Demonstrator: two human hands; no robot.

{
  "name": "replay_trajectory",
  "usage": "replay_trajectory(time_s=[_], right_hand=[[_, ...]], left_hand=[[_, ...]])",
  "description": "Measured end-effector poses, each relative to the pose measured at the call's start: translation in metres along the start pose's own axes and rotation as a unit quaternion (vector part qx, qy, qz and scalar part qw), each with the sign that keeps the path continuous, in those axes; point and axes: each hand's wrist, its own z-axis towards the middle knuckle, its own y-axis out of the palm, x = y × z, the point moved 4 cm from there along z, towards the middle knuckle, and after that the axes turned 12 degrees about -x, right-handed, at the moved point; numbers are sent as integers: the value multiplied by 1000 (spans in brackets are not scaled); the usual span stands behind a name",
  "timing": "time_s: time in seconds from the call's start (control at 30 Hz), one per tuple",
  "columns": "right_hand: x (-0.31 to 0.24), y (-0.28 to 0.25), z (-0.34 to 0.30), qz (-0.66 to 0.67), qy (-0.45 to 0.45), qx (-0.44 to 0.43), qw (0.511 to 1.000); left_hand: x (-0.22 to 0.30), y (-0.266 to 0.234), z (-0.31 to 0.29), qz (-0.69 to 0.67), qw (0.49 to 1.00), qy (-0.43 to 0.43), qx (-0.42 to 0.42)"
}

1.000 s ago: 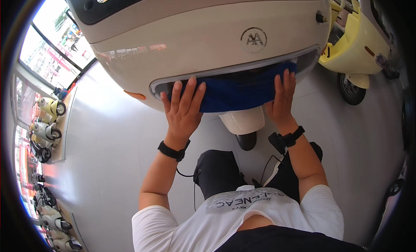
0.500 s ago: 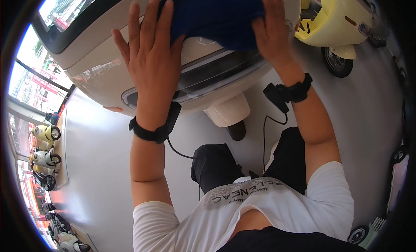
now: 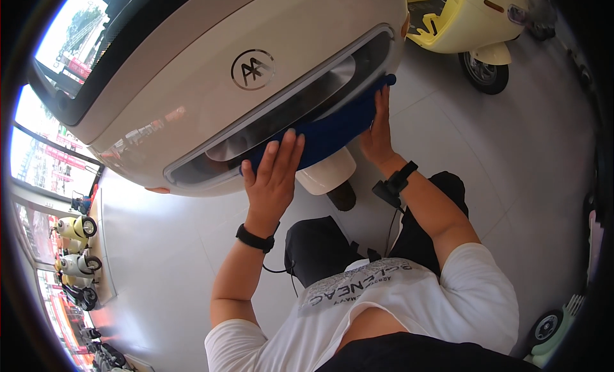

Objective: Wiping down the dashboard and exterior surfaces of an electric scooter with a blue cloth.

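Observation:
A blue cloth (image 3: 332, 134) lies along the lower edge of the long dark lamp panel (image 3: 288, 106) on a cream vehicle front (image 3: 185, 110). My left hand (image 3: 274, 177) rests on the cloth's left part, its fingers stretched out and slightly apart. At the other end my right hand (image 3: 380, 132) presses against the cloth with straight fingers, the thumb lower down. Both hands wear black wrist straps with cables. Beneath the cloth, the cream fender (image 3: 327, 172) above a dark wheel (image 3: 342, 196) shows in part. A round emblem sits above the panel.
A pale yellow scooter (image 3: 470, 20) stands at the far right. Several scooters (image 3: 77, 263) line the left side by the windows. A pale green vehicle part with a wheel (image 3: 547, 327) is at the lower right. My knees (image 3: 316, 250) are close below the fender.
Both hands have come down and nearer, bringing the blue cloth from the upper body to the lamp panel's lower edge. The emblem and panel, mostly covered before, now show.

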Motion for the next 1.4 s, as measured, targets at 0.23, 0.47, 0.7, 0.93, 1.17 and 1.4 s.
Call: replay_trajectory(time_s=[0.23, 0.47, 0.7, 0.93, 1.17, 1.4], right_hand=[[14, -42, 80, 50, -55, 103, 992], [20, -60, 117, 2, -49, 122, 991], [19, -5, 49, 0, 35, 133, 990], [-34, 49, -13, 57, 119, 76, 988], [-91, 109, -38, -23, -72, -11, 997], [-116, 109, -30, -115, -179, -60, 975]], left_hand=[[-6, -26, 78, -60, 995, -52, 55], [-16, -46, 126, -200, 976, -38, 73], [2, -24, 61, -120, 992, 7, 46], [-18, 35, -59, -18, 998, 50, -13], [-100, 82, -150, 17, 997, -67, -41], [-104, 88, -155, -85, 980, -178, 9]])
